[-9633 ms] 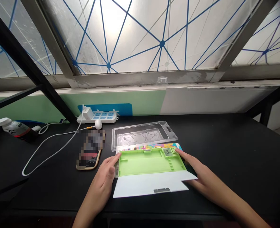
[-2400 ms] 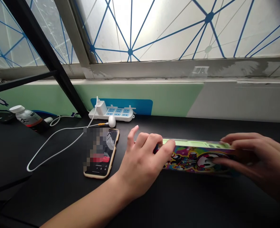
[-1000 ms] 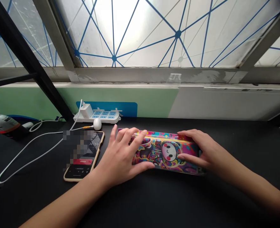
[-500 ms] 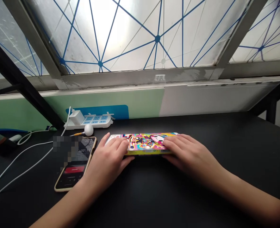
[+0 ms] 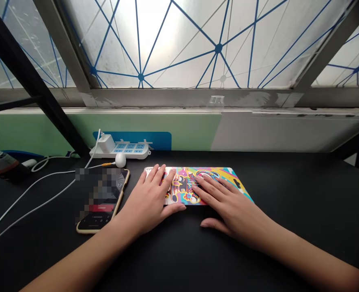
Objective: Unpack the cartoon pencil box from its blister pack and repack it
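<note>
Resting palm-down over the middle of the black surface (image 5: 179,259), the person's left hand (image 5: 147,202) and right hand (image 5: 232,209) have their fingers stretched out and slightly parted, pinching nothing; a phone (image 5: 104,219) lies just beside the left wrist. The right thumb stands off on the near side, while the left one lies along the near edge, touching or not I cannot tell. Under the fingers is a printed package (image 5: 183,186), flat on the surface with its long side crossways to the person, its right end and hanging slot (image 5: 237,183) left showing. To my eye it should be light enough for one hand, the card face stiff and probably slick, so fingertips pressing only from above could skate across it. How thick it is, and what sits beneath the card, I cannot make out from here. The better hold seems to be at the two short ends, thumb on the near edge and fingers on the far one, kept gentle because card corners may crease; the slot looks like the weakest place to pull. Farther back, a white power strip (image 5: 130,151) sits near the green wall (image 5: 191,129), and beyond stands a window (image 5: 179,44) crossed with blue lines.
</note>
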`<state>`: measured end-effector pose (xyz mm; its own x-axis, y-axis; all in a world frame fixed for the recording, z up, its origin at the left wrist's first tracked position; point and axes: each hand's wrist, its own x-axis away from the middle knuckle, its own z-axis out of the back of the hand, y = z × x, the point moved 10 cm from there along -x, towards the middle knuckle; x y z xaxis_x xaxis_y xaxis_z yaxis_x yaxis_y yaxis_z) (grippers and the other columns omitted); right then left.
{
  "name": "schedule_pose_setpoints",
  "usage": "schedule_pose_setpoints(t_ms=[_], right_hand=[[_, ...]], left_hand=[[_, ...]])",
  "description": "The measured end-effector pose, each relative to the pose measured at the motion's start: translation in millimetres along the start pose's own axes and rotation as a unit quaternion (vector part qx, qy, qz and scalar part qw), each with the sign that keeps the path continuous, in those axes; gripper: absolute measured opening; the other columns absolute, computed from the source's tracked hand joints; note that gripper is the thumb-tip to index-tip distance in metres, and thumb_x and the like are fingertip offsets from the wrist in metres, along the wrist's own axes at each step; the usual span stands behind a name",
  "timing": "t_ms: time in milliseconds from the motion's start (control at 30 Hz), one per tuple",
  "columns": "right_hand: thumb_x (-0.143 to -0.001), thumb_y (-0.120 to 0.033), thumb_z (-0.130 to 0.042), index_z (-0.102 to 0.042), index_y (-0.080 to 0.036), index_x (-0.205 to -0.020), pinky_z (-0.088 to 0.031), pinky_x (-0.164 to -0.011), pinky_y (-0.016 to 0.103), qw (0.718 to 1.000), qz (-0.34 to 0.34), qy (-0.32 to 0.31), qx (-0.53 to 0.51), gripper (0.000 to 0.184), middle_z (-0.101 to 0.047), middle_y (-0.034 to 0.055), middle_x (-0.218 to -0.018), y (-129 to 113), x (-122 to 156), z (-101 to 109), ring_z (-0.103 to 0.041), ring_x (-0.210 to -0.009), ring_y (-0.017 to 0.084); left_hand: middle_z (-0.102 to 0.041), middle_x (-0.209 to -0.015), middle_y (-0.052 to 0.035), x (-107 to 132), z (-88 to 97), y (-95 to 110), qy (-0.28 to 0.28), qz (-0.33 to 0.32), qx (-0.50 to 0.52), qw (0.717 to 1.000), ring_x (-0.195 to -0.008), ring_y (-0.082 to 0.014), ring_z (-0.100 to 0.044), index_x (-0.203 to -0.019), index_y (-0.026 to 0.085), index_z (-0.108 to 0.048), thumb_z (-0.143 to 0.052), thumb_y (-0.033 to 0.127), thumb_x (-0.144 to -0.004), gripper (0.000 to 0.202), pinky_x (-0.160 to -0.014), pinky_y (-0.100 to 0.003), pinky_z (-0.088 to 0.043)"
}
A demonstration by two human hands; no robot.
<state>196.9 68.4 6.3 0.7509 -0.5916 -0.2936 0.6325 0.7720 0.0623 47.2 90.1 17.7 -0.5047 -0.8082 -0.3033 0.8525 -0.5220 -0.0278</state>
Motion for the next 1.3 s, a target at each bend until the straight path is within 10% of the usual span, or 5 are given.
schedule_pose_setpoints(t_ms=[233,433,700,1000,1300], right_hand=[[-0.094,-0.059,-0.059,-0.033,-0.038,-0.158,-0.037,-0.118,0.056,0.983,-0.054,-0.124,-0.12,0.072,-0.036,0.0019,-0.163,44.0,22.7,5.2,-0.035,-0.149,0.033],[-0.099,-0.054,-0.052,-0.07,-0.036,-0.13,-0.054,-0.103,0.049,0.978,-0.133,-0.105,-0.125,0.04,-0.07,0.0024,-0.135,86.4,32.6,27.5,-0.062,-0.128,0.032],[-0.092,-0.065,-0.058,-0.041,-0.03,-0.156,-0.034,-0.115,0.065,0.992,-0.067,-0.074,-0.08,0.075,-0.039,0.0106,-0.162,31.4,0.7,-1.7,-0.032,-0.15,0.039],[-0.098,-0.062,-0.047,-0.066,-0.033,-0.134,-0.048,-0.107,0.053,0.985,-0.114,-0.112,-0.072,0.05,-0.067,0.0058,-0.138,76.9,31.0,26.7,-0.059,-0.132,0.032],[-0.093,-0.068,-0.052,-0.036,-0.024,-0.158,-0.028,-0.119,0.065,0.991,-0.084,-0.088,-0.054,0.08,-0.033,0.0158,-0.164,39.0,8.5,-5.2,-0.025,-0.151,0.043]], left_hand=[[-0.042,-0.159,-0.0199,1.9,-11.2,-8.8,-0.039,0.024,0.011,0.999,-0.148,-0.0383,-0.037,-0.156,0.015,-0.037,-0.04,0.076,-0.094,0.088,-0.116,-0.057,-0.032],[-0.039,-0.161,-0.0203,1.8,-12.0,-9.9,-0.05,0.03,0.008,0.998,-0.149,-0.0386,-0.036,-0.155,0.015,-0.04,-0.039,0.076,-0.094,0.087,-0.117,-0.059,-0.032],[-0.037,-0.162,-0.0186,2.0,-16.2,-12.3,-0.046,0.02,-0.005,0.999,-0.148,-0.0392,-0.037,-0.156,0.018,-0.04,-0.04,0.074,-0.095,0.082,-0.117,-0.059,-0.033],[-0.035,-0.163,-0.0196,-0.6,-16.5,-10.5,-0.056,0.018,-0.012,0.998,-0.15,-0.0368,-0.034,-0.156,0.019,-0.042,-0.038,0.075,-0.096,0.082,-0.118,-0.055,-0.032],[-0.031,-0.165,-0.0179,-0.8,-18.7,-17.2,-0.069,0.025,0.012,0.997,-0.152,-0.0358,-0.031,-0.159,0.022,-0.036,-0.036,0.074,-0.096,0.081,-0.119,-0.055,-0.029]])
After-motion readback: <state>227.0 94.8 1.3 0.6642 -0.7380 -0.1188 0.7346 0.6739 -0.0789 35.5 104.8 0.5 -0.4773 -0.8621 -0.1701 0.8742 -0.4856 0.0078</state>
